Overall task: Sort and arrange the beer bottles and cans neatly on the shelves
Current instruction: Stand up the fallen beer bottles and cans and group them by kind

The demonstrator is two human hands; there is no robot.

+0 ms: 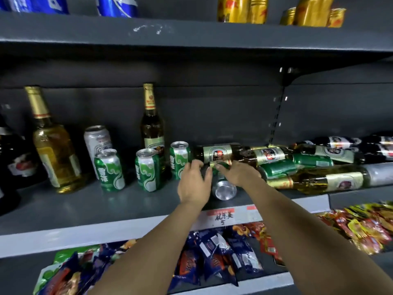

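Observation:
A green can (223, 187) lies on its side on the middle shelf (85, 207), its silver bottom facing me. My right hand (239, 173) grips its far end from above. My left hand (194, 182) is beside it on the left with fingers loosely curled, touching or nearly touching it. Three green cans (148, 170) stand upright left of my hands. A heap of bottles and green cans (297, 165) lies on its side at the right. A brown bottle (152, 128), a silver can (96, 143) and a golden bottle (54, 145) stand further left.
The upper shelf (191, 33) carries blue cans (117, 6) and gold cans (312, 11). Snack packets (212, 258) fill the shelf below. A handwritten price tag (222, 216) sits on the front edge. Dark bottles (12, 162) stand at the far left.

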